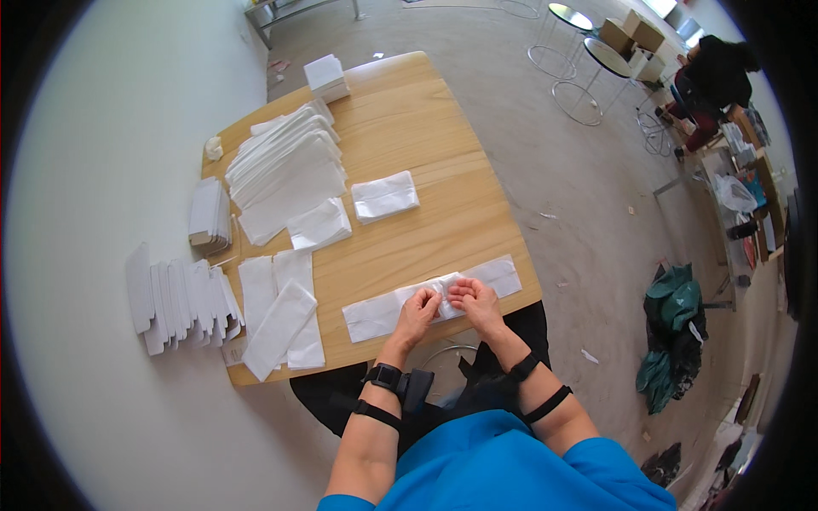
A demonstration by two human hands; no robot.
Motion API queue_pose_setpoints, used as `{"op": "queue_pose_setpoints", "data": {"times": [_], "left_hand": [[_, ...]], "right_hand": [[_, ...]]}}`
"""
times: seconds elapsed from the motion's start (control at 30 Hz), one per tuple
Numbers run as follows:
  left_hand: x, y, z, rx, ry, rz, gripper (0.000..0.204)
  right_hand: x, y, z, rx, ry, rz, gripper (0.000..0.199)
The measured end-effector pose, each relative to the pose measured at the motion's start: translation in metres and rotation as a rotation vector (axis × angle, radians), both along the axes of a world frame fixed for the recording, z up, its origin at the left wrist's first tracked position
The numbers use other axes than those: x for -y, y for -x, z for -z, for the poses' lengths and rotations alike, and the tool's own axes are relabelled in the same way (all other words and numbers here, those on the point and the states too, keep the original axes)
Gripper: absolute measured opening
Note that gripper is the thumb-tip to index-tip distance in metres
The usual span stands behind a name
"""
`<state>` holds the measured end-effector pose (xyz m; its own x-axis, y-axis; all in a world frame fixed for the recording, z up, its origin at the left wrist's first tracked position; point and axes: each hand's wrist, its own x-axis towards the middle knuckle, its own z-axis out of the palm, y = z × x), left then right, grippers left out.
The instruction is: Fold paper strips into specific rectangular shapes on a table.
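Observation:
A long white strip (371, 318), seemingly thin folded paper or film, lies along the table's near edge. Over its middle, my left hand (419, 312) pinches the thin material with fingers pressed together. Close beside it, my right hand (477, 300) has curled fingers at the crumpled, raised middle part of the strip. The strip's right end (498, 274) lies flat past my right hand. What sits between the fingertips is partly hidden.
The wooden table (426, 111) also bears a fanned pile of white sheets (290, 162), a small folded stack (385, 197), loose strips (281, 328) and white boxes (326, 78). Folded cartons (183, 298) stand at the left edge. A person (720, 81) sits far right, near stools.

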<state>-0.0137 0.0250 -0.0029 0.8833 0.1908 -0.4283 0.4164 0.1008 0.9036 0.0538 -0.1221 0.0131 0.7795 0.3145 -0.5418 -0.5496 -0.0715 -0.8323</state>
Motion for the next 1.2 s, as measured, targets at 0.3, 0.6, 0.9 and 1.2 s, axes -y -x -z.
{"op": "queue_pose_setpoints", "data": {"times": [0.3,0.6,0.9,1.2], "left_hand": [[-0.142,0.124,-0.058,-0.064,0.26,-0.478,0.016],[-0.066,0.081,-0.091,0.274,-1.191,-0.029,0.062],[-0.017,0.076,-0.038,-0.015,-1.222,0.409,0.099],[-0.017,0.082,-0.025,-0.063,-1.272,0.448,0.101]], "right_hand": [[0.003,-0.005,0.007,0.099,0.095,-0.024,0.026],[0.028,-0.015,-0.023,0.598,0.496,0.107,0.012],[0.047,-0.025,-0.001,0.732,0.576,0.053,0.015],[0.053,-0.021,0.007,0.731,0.558,0.069,0.014]]}}
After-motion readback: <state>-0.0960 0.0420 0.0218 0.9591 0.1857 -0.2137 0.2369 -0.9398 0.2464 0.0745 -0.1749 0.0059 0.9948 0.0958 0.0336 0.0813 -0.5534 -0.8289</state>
